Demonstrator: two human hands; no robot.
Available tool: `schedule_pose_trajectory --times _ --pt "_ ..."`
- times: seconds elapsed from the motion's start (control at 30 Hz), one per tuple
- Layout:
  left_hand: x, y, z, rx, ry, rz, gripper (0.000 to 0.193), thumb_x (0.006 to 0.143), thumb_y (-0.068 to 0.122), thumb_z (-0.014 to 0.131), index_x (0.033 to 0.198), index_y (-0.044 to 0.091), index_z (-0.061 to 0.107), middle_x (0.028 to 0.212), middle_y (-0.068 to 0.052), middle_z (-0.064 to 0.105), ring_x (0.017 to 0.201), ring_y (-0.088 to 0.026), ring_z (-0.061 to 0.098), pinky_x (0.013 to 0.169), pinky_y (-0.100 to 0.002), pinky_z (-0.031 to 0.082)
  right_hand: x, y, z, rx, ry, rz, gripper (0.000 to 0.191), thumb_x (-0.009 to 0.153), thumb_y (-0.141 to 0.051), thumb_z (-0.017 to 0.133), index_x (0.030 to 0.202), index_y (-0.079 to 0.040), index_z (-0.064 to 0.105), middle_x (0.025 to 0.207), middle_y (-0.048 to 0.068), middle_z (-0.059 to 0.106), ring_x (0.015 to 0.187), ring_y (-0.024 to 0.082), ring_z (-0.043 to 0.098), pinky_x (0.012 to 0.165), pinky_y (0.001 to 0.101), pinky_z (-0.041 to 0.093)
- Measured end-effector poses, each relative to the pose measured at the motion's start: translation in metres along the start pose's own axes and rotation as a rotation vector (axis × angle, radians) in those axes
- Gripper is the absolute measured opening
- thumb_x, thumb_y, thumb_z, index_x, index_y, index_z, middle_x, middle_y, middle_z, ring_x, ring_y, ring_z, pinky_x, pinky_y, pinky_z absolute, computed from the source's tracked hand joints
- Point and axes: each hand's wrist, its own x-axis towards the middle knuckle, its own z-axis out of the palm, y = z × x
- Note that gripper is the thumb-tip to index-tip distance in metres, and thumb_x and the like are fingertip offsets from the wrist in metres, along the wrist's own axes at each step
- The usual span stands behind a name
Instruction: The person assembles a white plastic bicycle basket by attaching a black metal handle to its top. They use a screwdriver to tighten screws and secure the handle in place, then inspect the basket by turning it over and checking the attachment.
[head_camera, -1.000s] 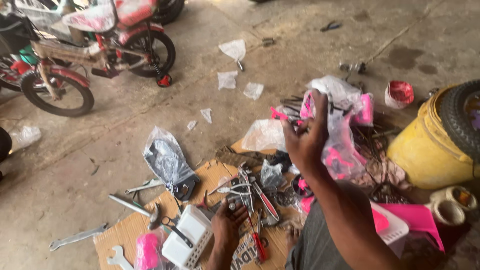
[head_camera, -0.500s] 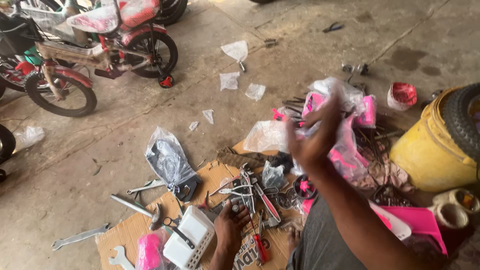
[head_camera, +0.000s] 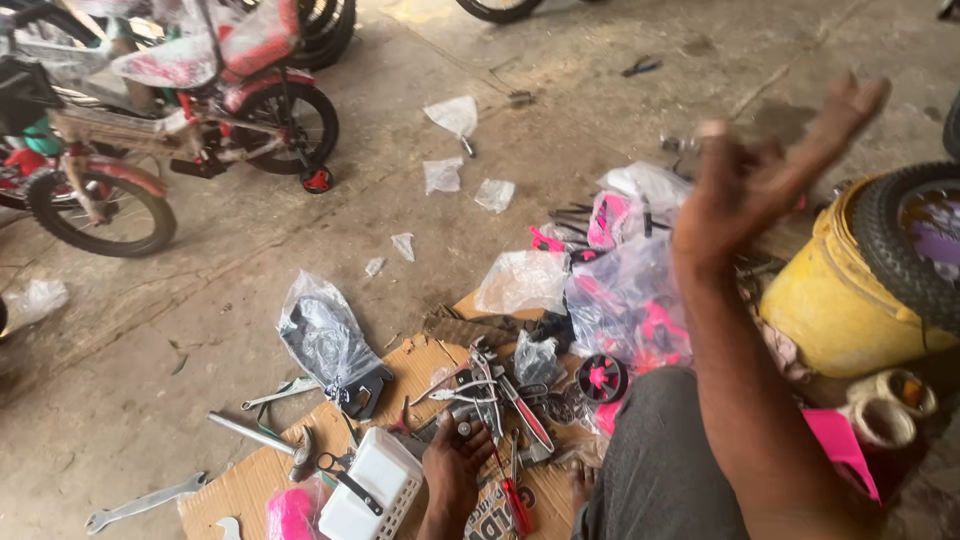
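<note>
My left hand (head_camera: 455, 465) is low on a sheet of cardboard (head_camera: 240, 490), its fingertips closed on a small grey metal part (head_camera: 463, 429) at the edge of a heap of pliers and metal tools (head_camera: 500, 395). A white plastic basket (head_camera: 372, 487) lies just left of that hand. My right hand (head_camera: 760, 180) is raised in the air above clear bags of pink parts (head_camera: 630, 300), fingers spread and blurred, holding nothing. My grey trouser leg (head_camera: 655, 470) fills the lower middle.
A yellow drum (head_camera: 830, 300) with a small tyre (head_camera: 915, 250) on it stands at the right. Small bicycles (head_camera: 190, 130) are parked at the upper left. Wrenches (head_camera: 145, 503), a hammer (head_camera: 262, 438), a bagged black part (head_camera: 325, 340) and torn plastic scraps (head_camera: 455, 115) litter the concrete floor.
My right hand has lifted up and to the right, away from the pink bags, with its fingers spreading. My left hand has stayed by the tool heap.
</note>
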Motion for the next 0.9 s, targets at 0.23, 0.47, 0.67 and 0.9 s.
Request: schedule_pose_trajectory --times 0.23,0.47,0.67,0.9 --pt "0.0 -0.001 0.002 -0.005 0.021 -0.018 0.057 0.103 0.046 0.044 0.124 -0.005 0.059 0.101 -0.017 0.066 0.087 -0.027 0.064 0.081 -0.043 0.055 -0.059 -0.038 0.037 0.217 -0.095 0.032 0.073 0.093 -0.005 0.077 0.155 -0.008 0.038 0.153 0.027 0.048 0.129 0.043 0.064 0.094 0.0381 0.064" --pt "-0.001 0.009 0.004 -0.014 -0.008 -0.003 0.081 0.104 0.059 0.029 0.14 -0.01 0.052 0.116 -0.026 0.063 0.101 -0.033 0.065 0.092 -0.048 0.055 -0.182 -0.146 0.078 0.545 -1.293 0.075 0.026 0.092 -0.016 0.07 0.113 0.0 0.069 0.111 0.022 0.067 0.069 0.029 0.07 0.056 0.039 0.061" --pt "-0.005 0.02 0.004 -0.022 0.026 -0.005 0.082 0.103 0.063 0.024 0.144 -0.005 0.047 0.133 -0.024 0.063 0.118 -0.036 0.064 0.1 -0.046 0.053 -0.207 -0.167 0.086 0.462 -1.386 0.062 0.014 0.092 0.002 0.06 0.104 0.003 0.067 0.139 0.032 0.054 0.067 0.023 0.072 0.052 0.0331 0.065" --pt "-0.002 0.017 -0.014 -0.025 0.026 0.085 0.058 0.106 0.051 0.049 0.134 0.002 0.059 0.102 -0.021 0.061 0.088 -0.032 0.06 0.08 -0.046 0.057 -0.158 -0.164 0.079 1.431 -1.061 0.619 0.015 0.086 -0.012 0.078 0.084 -0.002 0.066 0.108 0.013 0.074 0.086 0.016 0.07 0.074 0.0318 0.06"
